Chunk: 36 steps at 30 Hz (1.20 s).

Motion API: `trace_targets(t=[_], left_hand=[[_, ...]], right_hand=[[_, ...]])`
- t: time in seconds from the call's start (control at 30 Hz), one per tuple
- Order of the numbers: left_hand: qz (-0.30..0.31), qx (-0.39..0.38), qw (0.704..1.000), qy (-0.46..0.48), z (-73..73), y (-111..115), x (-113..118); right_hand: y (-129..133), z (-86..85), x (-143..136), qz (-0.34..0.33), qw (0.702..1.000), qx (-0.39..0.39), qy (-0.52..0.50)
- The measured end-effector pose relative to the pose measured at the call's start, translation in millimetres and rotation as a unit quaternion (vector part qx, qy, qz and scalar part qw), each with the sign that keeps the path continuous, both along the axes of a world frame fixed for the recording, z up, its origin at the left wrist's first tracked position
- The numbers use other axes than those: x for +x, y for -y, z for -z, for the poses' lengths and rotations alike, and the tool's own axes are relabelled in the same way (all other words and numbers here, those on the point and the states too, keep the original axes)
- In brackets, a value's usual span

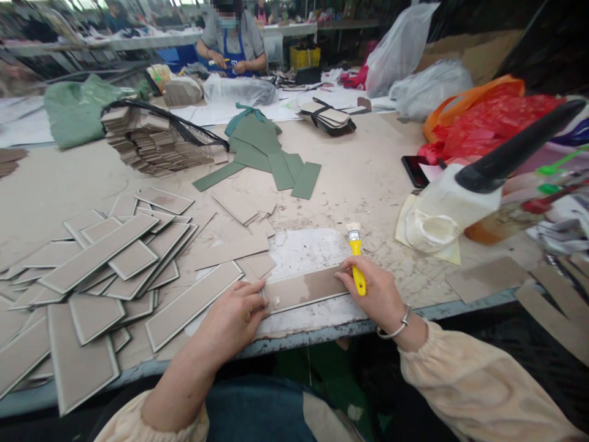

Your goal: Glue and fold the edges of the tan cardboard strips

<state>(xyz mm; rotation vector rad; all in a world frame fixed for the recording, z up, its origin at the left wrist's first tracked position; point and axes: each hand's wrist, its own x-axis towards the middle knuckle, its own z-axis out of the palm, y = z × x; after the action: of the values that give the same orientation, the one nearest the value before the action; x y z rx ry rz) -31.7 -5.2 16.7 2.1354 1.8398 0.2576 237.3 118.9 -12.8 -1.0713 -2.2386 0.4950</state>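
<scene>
A long beige strip [304, 288] with a pale green edge lies at the table's front edge, its right part darker and wet-looking. My left hand [239, 310] has its fingers closed on the strip's left end. In my right hand [375, 285] is a paintbrush [356, 261] with a yellow handle, pale bristles pointing away from me; the same fingers also touch the strip's right end. White paper [308, 242] lies under the strip. Left of my left hand, another edged strip [196, 304] rests beside a heap of similar pieces [99, 258].
A tilted white glue container [464, 196] with a black nozzle stands right. Behind lie green pieces [262, 147], a tied beige stack [151, 138] and a phone [414, 172]. Red bags [497, 116] sit back right. Across the table, a co-worker [234, 43] handles something small.
</scene>
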Motion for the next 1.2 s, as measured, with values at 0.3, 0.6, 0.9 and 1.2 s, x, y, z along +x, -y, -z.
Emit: trace_targets(t=[0.3, 0.6, 0.9, 1.2], left_hand=[[-0.007, -0.008, 1.0, -0.011, 0.6, -1.9, 1.6], [-0.003, -0.009, 1.0, -0.024, 0.2, -0.9, 2.6], [-0.009, -0.015, 0.998, -0.06, -3.1, 0.9, 5.3], [-0.023, -0.044, 0.995, -0.085, -7.2, -0.2, 7.4]], right_hand=[[-0.7, -0.1, -1.4, -0.003, 1.0, 0.006, -0.001], [-2.2, 2.8, -1.7, -0.004, 1.0, 0.014, 0.012], [-2.4, 7.2, -1.5, -0.001, 0.999, 0.034, 0.025], [-0.8, 3.1, -1.2, 0.029, 0.995, 0.021, 0.095]])
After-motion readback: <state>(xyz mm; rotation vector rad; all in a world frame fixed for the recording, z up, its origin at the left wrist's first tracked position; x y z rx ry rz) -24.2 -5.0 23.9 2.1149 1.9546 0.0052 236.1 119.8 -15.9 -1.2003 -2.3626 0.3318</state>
